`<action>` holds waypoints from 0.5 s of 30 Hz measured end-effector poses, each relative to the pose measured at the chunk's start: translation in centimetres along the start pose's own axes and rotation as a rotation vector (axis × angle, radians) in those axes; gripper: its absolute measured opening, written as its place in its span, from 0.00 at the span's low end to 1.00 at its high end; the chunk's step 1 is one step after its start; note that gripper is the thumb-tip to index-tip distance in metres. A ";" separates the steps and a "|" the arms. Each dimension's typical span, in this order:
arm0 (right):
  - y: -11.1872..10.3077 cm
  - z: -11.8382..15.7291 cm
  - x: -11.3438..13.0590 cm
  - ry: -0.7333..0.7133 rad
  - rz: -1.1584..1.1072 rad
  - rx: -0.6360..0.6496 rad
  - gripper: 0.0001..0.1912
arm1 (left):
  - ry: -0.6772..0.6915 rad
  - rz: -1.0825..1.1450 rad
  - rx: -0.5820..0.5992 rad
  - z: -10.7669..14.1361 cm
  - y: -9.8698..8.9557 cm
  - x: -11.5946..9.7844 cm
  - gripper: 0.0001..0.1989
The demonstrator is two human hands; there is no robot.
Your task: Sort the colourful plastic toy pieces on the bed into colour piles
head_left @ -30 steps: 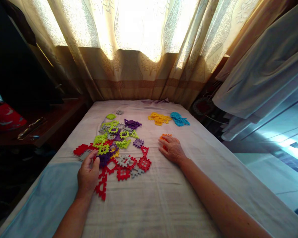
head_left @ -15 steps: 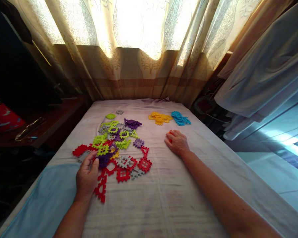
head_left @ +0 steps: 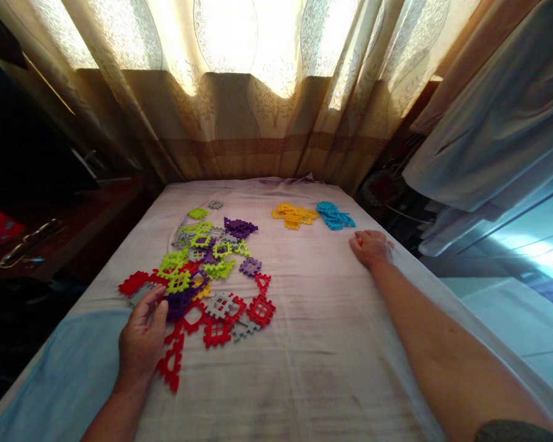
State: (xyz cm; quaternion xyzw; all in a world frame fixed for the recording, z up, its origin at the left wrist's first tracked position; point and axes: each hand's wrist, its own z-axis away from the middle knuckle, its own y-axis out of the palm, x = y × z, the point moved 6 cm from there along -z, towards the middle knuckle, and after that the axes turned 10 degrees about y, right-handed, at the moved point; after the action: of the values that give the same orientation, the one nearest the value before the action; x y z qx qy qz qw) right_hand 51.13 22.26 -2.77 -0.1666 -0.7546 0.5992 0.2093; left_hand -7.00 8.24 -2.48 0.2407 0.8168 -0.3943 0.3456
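My left hand (head_left: 144, 331) rests at the near left of a mixed pile, thumb and fingers apart, beside dark purple interlocking plastic tiles (head_left: 177, 305). Lime green tiles (head_left: 179, 282), red tiles (head_left: 216, 331) and grey tiles (head_left: 219, 305) lie around there, many with window-like cut-outs. Over on the right side of the bed, my right hand (head_left: 374, 247) is closed over orange tiles (head_left: 360, 242), which show only in small bits between the fingers. Just beyond that hand sits a heap of blue tiles (head_left: 334, 216), and to its left a heap of yellow tiles (head_left: 294, 215).
A pale sheet (head_left: 304, 344) covers the surface, with a light blue cloth (head_left: 74, 368) at the left. Patterned curtains (head_left: 235, 123) hang behind. White clothes (head_left: 479, 123) hang at the right, and a dark wooden cabinet (head_left: 87, 215) stands left.
My right hand has moved to the right with the orange tiles, toward the bed's right edge. My left hand stays by the pile; the view has shifted slightly.
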 end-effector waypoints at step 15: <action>-0.5 0.4 0.3 -0.152 -0.004 -0.373 0.24 | -0.007 0.049 0.002 0.0 0.4 0.2 0.23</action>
State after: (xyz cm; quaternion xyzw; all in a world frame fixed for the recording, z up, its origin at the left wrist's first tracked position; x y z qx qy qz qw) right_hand 50.65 22.02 -2.33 -0.1553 -0.8665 0.4594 0.1183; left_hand -6.89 8.47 -2.87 0.2596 0.8092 -0.3872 0.3577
